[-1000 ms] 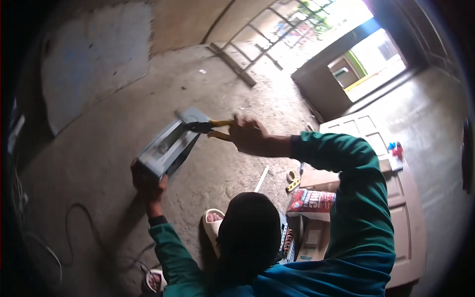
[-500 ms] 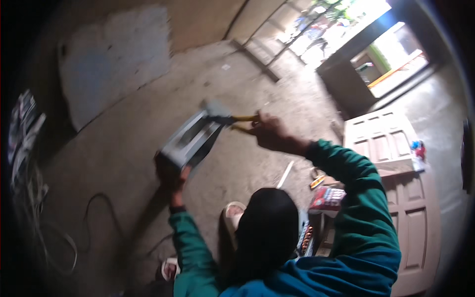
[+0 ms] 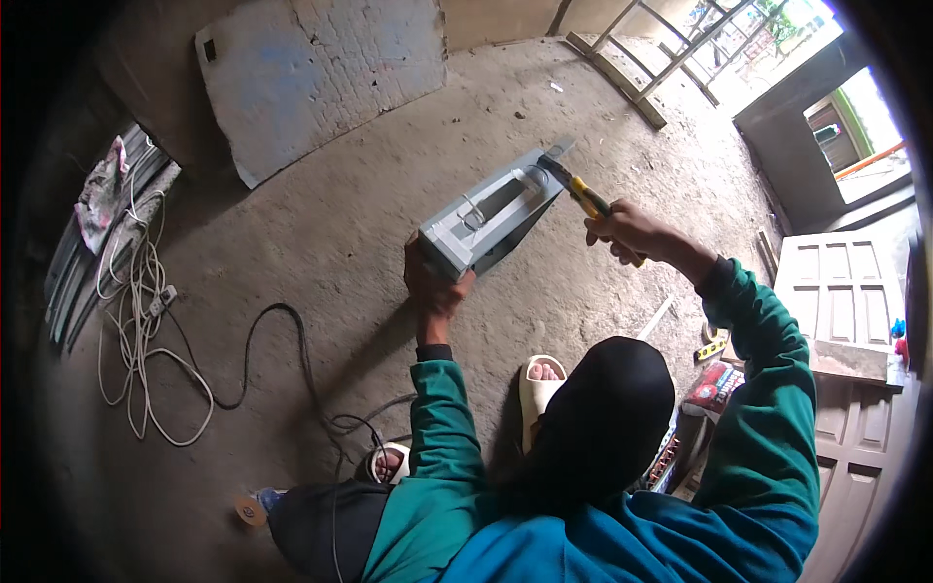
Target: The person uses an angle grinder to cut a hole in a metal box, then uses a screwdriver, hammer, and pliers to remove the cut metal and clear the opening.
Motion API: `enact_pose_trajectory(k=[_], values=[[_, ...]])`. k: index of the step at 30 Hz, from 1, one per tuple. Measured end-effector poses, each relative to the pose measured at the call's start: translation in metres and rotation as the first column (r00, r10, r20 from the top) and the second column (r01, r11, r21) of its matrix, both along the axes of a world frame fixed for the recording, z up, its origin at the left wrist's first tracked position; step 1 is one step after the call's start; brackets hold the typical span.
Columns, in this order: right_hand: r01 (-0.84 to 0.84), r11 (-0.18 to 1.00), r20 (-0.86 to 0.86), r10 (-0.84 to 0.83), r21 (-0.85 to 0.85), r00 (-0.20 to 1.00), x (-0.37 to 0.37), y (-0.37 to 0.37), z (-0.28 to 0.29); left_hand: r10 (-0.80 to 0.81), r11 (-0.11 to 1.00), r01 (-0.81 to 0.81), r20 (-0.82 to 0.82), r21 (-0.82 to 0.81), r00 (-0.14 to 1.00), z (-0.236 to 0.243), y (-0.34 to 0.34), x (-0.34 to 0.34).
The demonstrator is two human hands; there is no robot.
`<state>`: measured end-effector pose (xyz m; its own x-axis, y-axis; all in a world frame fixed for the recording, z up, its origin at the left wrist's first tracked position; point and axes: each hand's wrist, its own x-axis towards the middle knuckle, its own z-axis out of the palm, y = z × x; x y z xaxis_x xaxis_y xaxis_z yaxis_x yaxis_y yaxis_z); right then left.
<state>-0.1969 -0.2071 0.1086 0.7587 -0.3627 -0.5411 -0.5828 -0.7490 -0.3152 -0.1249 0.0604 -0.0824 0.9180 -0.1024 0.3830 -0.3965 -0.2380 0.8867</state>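
Two-handed, seems to be working at the far end of a grey metal box (image 3: 515,216) with a pair of pliers (image 3: 587,200), probably to shape or pull the loose-looking flap (image 3: 559,149) there. Judging from the pose, calls next for a firm squeeze and a controlled twist on the right, with a steady counter-hold on the left. Impossible to tell, at this size, a true bite of the jaws from mere contact. Holds the box raised in front, tilted, well clear of the rough floor (image 3: 340,228). With left hand (image 3: 433,288), grips the near end, fingers wrapped around the corner, arm reaching almost straight forward. With right hand (image 3: 627,231), clasps the yellow handles, fingers closed around them, elbow bent outward, forearm angling in from the right.
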Motion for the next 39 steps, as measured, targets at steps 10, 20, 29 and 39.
enact_pose_trajectory(k=[10,20,29,39], values=[[0.138,0.898,0.550,-0.371,0.418,0.748,-0.058,-0.031,-0.073,-0.111,0.991,0.107,-0.052,-0.084,0.992,-0.008,0.006,0.003],[0.388,0.264,-0.129,-0.660,0.883,0.741,-0.134,-0.032,-0.221,-0.275,0.956,0.266,-0.060,-0.126,0.959,0.029,0.017,0.000],[0.198,0.663,0.133,-0.414,0.722,0.900,-0.149,-0.024,-0.258,-0.041,0.956,0.003,-0.124,-0.293,0.991,0.036,-0.016,-0.018],[-0.078,0.909,0.288,-0.047,0.410,0.957,-0.131,-0.003,-0.255,0.195,0.929,-0.195,-0.032,-0.314,0.980,0.034,-0.036,-0.012]])
